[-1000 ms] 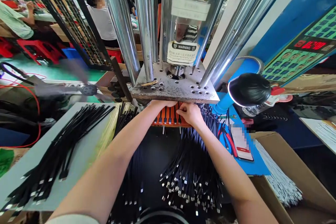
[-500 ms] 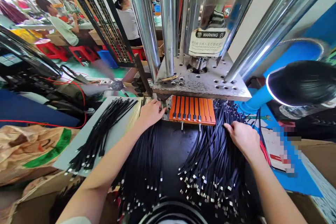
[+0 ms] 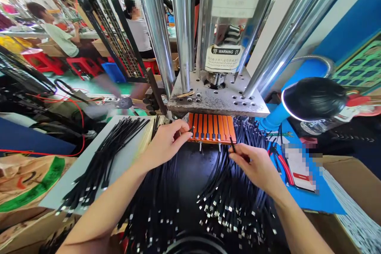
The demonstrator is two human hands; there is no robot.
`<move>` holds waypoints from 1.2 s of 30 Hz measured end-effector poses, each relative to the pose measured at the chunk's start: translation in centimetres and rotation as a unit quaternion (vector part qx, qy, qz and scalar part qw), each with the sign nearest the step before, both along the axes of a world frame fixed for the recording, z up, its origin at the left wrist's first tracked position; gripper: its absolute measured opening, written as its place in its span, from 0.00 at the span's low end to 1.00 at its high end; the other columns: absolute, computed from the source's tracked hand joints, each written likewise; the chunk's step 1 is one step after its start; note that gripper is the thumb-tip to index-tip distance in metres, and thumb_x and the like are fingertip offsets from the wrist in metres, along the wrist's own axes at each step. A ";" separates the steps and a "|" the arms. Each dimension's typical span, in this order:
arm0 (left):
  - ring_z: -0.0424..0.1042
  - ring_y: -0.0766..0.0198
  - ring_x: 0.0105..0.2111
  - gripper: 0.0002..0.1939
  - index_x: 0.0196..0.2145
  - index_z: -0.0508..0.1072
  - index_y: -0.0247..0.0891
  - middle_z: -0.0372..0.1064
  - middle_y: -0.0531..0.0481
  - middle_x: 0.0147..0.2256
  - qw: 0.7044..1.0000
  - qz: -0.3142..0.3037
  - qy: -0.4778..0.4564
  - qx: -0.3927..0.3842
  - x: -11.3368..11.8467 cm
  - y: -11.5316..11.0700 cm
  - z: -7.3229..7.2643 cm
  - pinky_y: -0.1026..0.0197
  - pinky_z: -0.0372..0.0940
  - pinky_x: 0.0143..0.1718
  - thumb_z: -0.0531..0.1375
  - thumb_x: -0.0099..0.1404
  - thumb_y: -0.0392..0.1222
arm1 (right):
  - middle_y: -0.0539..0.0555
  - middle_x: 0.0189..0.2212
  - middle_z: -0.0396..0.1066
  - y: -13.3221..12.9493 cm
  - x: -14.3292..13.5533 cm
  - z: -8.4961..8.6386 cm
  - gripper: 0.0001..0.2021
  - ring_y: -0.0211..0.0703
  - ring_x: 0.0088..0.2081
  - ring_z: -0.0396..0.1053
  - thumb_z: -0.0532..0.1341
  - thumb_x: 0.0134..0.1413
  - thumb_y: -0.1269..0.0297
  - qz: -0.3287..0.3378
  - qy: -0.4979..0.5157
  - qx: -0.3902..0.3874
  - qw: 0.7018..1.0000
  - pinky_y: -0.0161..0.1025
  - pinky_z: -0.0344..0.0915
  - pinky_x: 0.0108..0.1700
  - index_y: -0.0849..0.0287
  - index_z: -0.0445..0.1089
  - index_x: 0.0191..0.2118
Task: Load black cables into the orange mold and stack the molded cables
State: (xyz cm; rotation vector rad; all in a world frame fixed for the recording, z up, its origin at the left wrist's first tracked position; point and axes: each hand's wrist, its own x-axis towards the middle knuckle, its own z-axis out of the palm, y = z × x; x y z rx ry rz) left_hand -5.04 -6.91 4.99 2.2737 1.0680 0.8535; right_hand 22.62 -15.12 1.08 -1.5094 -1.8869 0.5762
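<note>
At the orange fixture point(image 3: 212, 128), my left hand point(image 3: 165, 143) pinches something small at its left edge that I cannot make out. My right hand point(image 3: 256, 164) pinches one black cable point(image 3: 232, 145) just below its right corner. The press plate point(image 3: 217, 101) hides the fixture's back; the label point(image 3: 223, 58) above it reads "WARNING".

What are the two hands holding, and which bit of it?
The right hand pinches one black cable near its end. The left hand touches a cable tip at the orange fixture; a real grip cannot be told.
</note>
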 end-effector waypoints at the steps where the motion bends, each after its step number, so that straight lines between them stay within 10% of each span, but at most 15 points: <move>1: 0.60 0.71 0.24 0.08 0.34 0.68 0.36 0.63 0.57 0.25 0.999 -0.029 -0.021 0.002 0.9 -0.5 1.2 0.68 0.54 0.26 0.56 0.69 0.42 | 0.48 0.23 0.68 -0.1 -0.9 0.8 0.10 0.35 0.23 0.63 0.57 0.62 0.60 0.022 0.026 0.011 0.999 0.32 0.57 0.26 0.57 0.70 0.30; 6: 0.66 0.71 0.28 0.10 0.36 0.75 0.35 0.66 0.52 0.29 0.977 -0.183 -0.106 -0.016 5.7 -1.0 4.5 0.69 0.59 0.29 0.56 0.70 0.40 | 0.48 0.23 0.68 0.5 -3.7 3.8 0.09 0.34 0.24 0.62 0.59 0.60 0.63 0.017 0.144 0.111 0.983 0.31 0.58 0.27 0.58 0.70 0.29; 12: 0.64 0.74 0.23 0.16 0.22 0.68 0.33 0.59 0.54 0.25 0.958 -0.209 -0.190 -0.041 9.1 -0.5 5.9 0.70 0.60 0.22 0.59 0.67 0.40 | 0.48 0.24 0.69 1.1 -3.9 5.0 0.11 0.35 0.25 0.63 0.57 0.63 0.63 0.002 0.203 0.166 0.965 0.32 0.59 0.28 0.58 0.70 0.30; 19: 0.66 0.74 0.20 0.11 0.29 0.66 0.36 0.61 0.57 0.22 0.949 -0.166 -0.267 0.014 11.0 1.3 8.6 0.71 0.61 0.22 0.60 0.67 0.43 | 0.53 0.33 0.74 -0.4 -2.9 1.6 0.07 0.41 0.35 0.72 0.56 0.63 0.65 0.015 0.031 0.148 0.988 0.35 0.66 0.37 0.57 0.71 0.37; 25: 0.72 0.69 0.33 0.14 0.33 0.71 0.38 0.68 0.54 0.30 0.943 -0.161 -0.210 0.200 12.7 3.0 10.0 0.65 0.67 0.34 0.55 0.70 0.51 | 0.49 0.19 0.67 5.0 0.3 -2.2 0.14 0.37 0.22 0.61 0.60 0.56 0.57 -0.068 0.016 0.088 0.994 0.34 0.58 0.26 0.58 0.66 0.23; 28: 0.72 0.67 0.37 0.11 0.36 0.73 0.39 0.70 0.52 0.33 0.921 -0.244 -0.182 0.245 12.7 2.7 8.3 0.61 0.67 0.41 0.55 0.71 0.48 | 0.50 0.17 0.65 8.8 1.6 -3.2 0.16 0.38 0.22 0.59 0.60 0.52 0.54 -0.098 0.049 0.078 0.991 0.35 0.57 0.25 0.58 0.65 0.20; 31: 0.71 0.66 0.34 0.10 0.42 0.71 0.38 0.71 0.50 0.35 0.944 -0.195 -0.154 0.216 12.2 2.6 3.8 0.61 0.67 0.39 0.59 0.68 0.46 | 0.52 0.20 0.67 11.4 2.1 -3.8 0.15 0.41 0.25 0.62 0.60 0.51 0.54 -0.097 0.065 0.072 0.991 0.36 0.59 0.28 0.59 0.69 0.22; 36: 0.72 0.57 0.48 0.14 0.48 0.69 0.36 0.72 0.43 0.49 0.955 -0.204 0.166 0.133 10.8 2.4 -4.2 0.55 0.65 0.49 0.62 0.65 0.38 | 0.51 0.19 0.67 12.7 2.5 -4.2 0.16 0.39 0.25 0.62 0.60 0.51 0.54 -0.074 0.090 0.043 0.992 0.34 0.59 0.28 0.59 0.69 0.21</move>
